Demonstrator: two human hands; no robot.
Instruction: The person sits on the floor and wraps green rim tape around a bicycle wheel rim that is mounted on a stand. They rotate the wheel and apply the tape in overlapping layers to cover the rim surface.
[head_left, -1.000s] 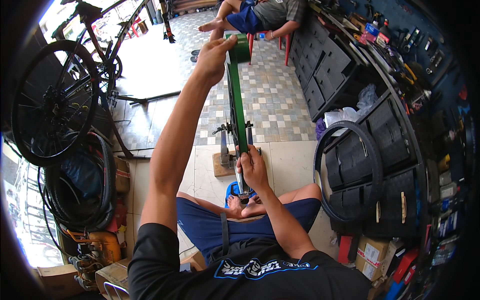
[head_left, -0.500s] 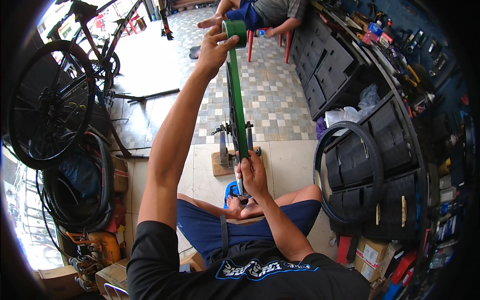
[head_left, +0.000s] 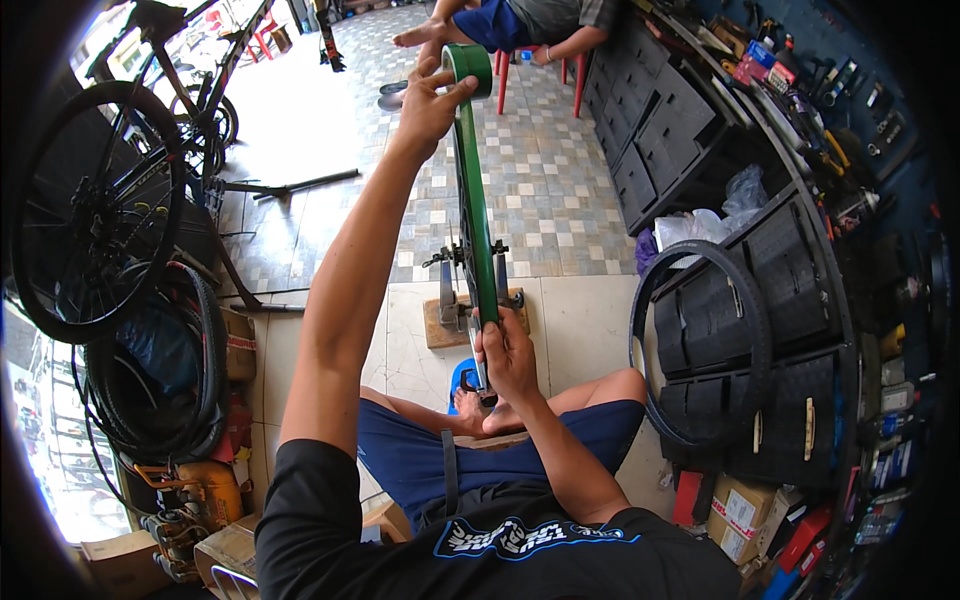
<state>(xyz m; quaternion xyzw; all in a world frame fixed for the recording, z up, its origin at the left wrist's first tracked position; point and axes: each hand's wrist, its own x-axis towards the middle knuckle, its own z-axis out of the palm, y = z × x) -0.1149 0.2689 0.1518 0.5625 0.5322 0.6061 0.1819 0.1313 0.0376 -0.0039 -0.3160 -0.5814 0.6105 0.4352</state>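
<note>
My left hand [head_left: 432, 108] grips a roll of green tape [head_left: 478, 66] out in front of me, at the far end of my reach. From the roll a strip of green tape [head_left: 477, 190] runs down along a bicycle wheel seen edge-on. That wheel's dark spokes [head_left: 463, 200] show beside the strip. A wheel stand [head_left: 450, 290] with two upright metal arms holds the wheel at its axle. My right hand [head_left: 508, 350] is closed around the near side of the rim, its thumb on the tape. Part of the rim is hidden behind its fingers.
A black tyre [head_left: 757, 345] leans against dark cabinets on the right. Bicycles [head_left: 105, 200] and stacked tyres [head_left: 210, 370] stand on the left. Beyond the wheel, a person [head_left: 545, 25] sits on a red chair. Cardboard boxes [head_left: 738, 515] lie at the lower right.
The view has shifted slightly. My right hand sits a little lower in the picture; both hands keep their grips, and the tape stays stretched between them.
</note>
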